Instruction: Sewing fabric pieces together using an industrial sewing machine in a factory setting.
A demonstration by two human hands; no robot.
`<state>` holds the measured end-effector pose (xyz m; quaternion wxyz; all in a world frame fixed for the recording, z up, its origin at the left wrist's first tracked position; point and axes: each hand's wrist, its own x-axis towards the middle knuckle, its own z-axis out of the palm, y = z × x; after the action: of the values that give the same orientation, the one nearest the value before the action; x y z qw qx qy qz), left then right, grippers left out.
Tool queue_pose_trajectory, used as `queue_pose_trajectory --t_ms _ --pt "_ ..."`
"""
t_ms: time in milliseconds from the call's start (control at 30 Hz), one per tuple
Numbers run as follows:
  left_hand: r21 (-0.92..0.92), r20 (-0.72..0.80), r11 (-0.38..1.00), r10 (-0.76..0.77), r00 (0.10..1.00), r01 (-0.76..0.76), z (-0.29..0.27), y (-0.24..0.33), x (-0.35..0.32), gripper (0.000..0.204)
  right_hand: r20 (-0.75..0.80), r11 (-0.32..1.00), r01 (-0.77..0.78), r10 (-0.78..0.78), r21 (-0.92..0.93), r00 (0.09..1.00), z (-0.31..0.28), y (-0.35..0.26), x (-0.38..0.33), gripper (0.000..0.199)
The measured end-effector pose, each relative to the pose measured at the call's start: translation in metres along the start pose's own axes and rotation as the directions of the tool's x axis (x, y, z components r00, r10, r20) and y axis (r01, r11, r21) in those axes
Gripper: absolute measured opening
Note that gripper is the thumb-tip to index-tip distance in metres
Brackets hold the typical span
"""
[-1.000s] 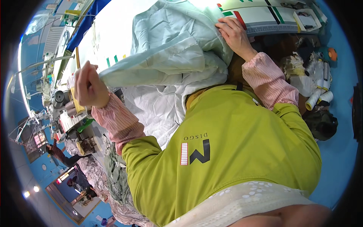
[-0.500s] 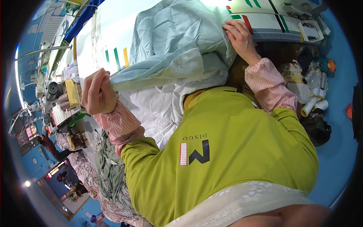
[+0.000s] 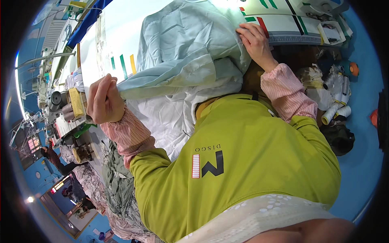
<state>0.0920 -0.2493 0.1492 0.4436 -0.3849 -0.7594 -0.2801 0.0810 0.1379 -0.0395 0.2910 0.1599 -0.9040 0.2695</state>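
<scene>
A pale blue-green piece of fabric [image 3: 174,36] lies across the white sewing table [image 3: 91,60] and hangs over its near edge. My left hand [image 3: 104,99] is closed on the fabric's left corner, lifting it so that a folded edge stretches to the right. My right hand [image 3: 256,42] rests at the fabric's right edge with its fingers stretched and slightly bent, beside a red tape strip [image 3: 263,26]. Below the blue-green piece, white fabric [image 3: 162,121] drapes down in front of me. The fabric's far end, under the bright light, runs out of view.
Thread spools [image 3: 332,113] and bundled scraps stand at the right, below a small white box [image 3: 331,33]. A ruler strip [image 3: 293,39] runs along the table edge. Heaped green-grey cloth [image 3: 117,178] lies at the left. Farther off, another person [image 3: 56,158] is among sewing machines.
Both hands keep almost the same pose. The fabric and table have shifted very slightly left in the picture.
</scene>
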Motion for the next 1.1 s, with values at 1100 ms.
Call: queue_pose_trajectory --t_ms 1100 --pt "-0.015 -0.053 0.999 -0.047 0.998 0.046 0.039 -0.007 0.014 0.019 0.012 1.000 -0.017 0.017 -0.011 1.000 0.000 -0.001 0.001 0.024"
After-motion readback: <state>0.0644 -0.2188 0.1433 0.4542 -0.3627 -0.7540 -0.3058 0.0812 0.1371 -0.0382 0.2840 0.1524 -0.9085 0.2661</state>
